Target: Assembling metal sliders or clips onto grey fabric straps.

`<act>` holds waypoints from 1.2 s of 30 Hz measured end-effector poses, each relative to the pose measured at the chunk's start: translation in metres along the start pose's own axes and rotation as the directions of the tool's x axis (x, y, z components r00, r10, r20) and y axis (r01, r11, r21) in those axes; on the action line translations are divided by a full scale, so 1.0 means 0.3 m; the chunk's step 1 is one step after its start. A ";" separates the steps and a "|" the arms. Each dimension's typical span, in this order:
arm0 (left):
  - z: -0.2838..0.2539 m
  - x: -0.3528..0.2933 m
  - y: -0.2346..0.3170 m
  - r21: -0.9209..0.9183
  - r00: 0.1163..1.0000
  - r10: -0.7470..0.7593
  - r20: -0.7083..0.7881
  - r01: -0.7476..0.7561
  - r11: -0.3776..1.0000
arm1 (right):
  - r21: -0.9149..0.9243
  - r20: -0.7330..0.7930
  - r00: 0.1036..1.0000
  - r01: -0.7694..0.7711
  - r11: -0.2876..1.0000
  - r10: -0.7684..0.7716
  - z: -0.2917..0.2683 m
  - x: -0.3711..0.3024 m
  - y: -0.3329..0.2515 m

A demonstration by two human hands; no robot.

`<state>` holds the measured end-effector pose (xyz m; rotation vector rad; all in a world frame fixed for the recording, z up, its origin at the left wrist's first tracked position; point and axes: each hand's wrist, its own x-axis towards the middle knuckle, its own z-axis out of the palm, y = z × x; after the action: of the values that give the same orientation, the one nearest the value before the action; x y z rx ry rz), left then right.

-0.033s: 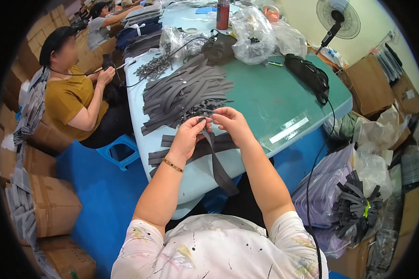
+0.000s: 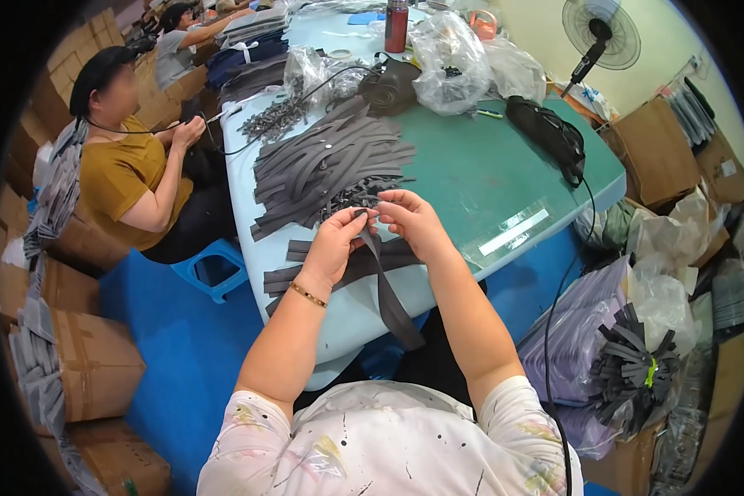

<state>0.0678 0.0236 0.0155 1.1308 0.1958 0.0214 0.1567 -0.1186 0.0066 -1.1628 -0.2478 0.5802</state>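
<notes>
Head view: by the left hand (image 2: 332,240), the upper end of a long, flat, dark-grey fabric strip (image 2: 395,310) is pinched, its grip closed between thumb and fingers. The right hand (image 2: 411,221) is brought up against the left fingertips; whether its grip is closed on the strip or only set beside it cannot be told. The strip is hung down between the forearms, past the near edge of the pale-blue-covered desk (image 2: 310,331); held by one end, it is presumably left free so that its length is not bunched. Both hands are raised near the chest side of the desk, probably so the small end can be seen and worked by the fingertips.

Just beyond the hands, a loose heap of small dark pieces (image 2: 357,192) is placed, likely for short reach. Behind it, a broad pile of flat grey strips (image 2: 318,161) is spread, seemingly fanned so that single ones can be lifted. More dark-grey strips (image 2: 283,273) are laid beneath the hands.
</notes>
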 end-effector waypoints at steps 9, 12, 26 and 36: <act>-0.015 0.009 -0.020 -0.045 0.998 0.041 -0.050 -0.044 0.998 | 0.173 0.100 0.994 -0.069 0.983 0.053 -0.004 -0.021 0.023; -0.004 0.002 -0.013 -0.029 0.996 0.026 -0.080 -0.028 0.999 | 0.102 0.085 0.996 -0.003 0.995 -0.006 -0.008 -0.026 0.038; -0.004 0.004 -0.034 0.025 0.996 0.077 -0.043 -0.076 0.997 | -0.188 0.142 0.943 0.325 0.927 -0.302 0.019 -0.028 0.048; 0.001 -0.003 -0.005 -0.019 0.999 -0.011 -0.032 0.010 1.000 | -0.164 0.146 0.967 0.230 0.959 -0.207 -0.009 -0.025 0.045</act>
<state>0.0669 0.0227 0.0143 1.1112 0.2302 0.0320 0.1477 -0.1211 -0.0061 -1.2540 -0.5418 0.4432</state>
